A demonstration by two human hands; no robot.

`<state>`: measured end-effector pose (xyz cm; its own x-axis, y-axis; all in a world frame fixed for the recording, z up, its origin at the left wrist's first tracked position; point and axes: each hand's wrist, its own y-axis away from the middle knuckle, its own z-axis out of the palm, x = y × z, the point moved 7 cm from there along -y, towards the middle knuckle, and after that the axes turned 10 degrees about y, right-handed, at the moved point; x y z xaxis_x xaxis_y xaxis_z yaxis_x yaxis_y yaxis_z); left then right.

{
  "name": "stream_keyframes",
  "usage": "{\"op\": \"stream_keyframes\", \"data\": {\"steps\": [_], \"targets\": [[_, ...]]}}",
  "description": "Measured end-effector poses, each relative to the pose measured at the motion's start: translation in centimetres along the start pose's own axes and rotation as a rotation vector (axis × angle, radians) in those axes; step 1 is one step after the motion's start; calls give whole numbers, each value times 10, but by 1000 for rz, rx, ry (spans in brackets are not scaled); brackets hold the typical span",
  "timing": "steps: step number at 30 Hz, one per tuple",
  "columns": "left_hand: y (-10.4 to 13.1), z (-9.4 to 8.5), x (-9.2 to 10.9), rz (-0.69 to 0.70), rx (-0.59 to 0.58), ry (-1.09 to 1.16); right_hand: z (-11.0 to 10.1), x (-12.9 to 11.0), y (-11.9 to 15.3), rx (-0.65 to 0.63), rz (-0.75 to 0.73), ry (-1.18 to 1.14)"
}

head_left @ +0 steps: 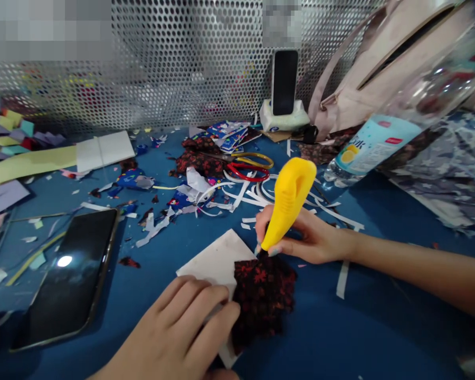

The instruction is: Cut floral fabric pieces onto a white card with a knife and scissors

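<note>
My right hand (pixel 301 240) is closed around a yellow tool (pixel 293 200) with a curved, ribbed grip and a dark tip; its exact kind is unclear. The tip points down at the top edge of a dark piece of fabric with a red flower pattern (pixel 263 295). This fabric lies over the right part of a white square card (pixel 217 258). My left hand (pixel 182 322) has bent fingers pressed onto the card's left side, fingertips at the fabric's edge. Its thumb is mostly hidden at the bottom of the view.
Scissors with red and yellow handles (pixel 251 166) lie among paper scraps behind. A large phone (pixel 69 279) lies at left. At the back, another phone (pixel 285 82) stands in a holder (pixel 283 120). A tilted plastic bottle (pixel 374 142) and pale bag (pixel 364 68) are at right.
</note>
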<state>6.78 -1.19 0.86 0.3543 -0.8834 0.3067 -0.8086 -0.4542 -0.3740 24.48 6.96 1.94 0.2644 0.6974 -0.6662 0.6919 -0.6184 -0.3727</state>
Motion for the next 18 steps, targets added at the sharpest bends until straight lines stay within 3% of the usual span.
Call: {"op": "stream_keyframes", "data": {"steps": [2, 5, 7, 9, 11, 14, 18], "targets": [[-3, -4, 1, 28, -30, 10, -1, 0, 0, 6, 9, 29], [-5, -6, 6, 67, -194, -73, -11, -4, -1, 31, 11, 45], [-4, -10, 7, 68, -266, -114, -31, -6, -2, 165, 77, -30], [-3, -16, 11, 82, -268, -117, -54, -9, -1, 354, 142, -151], [-3, -20, 15, 106, -251, -115, -67, -18, 1, 456, 155, -215], [-6, -23, 24, 135, -252, -100, -66, -30, 3, 446, 182, -176], [-10, -22, 37, 152, -244, -58, -49, -37, 10, 379, 213, -133]]}}
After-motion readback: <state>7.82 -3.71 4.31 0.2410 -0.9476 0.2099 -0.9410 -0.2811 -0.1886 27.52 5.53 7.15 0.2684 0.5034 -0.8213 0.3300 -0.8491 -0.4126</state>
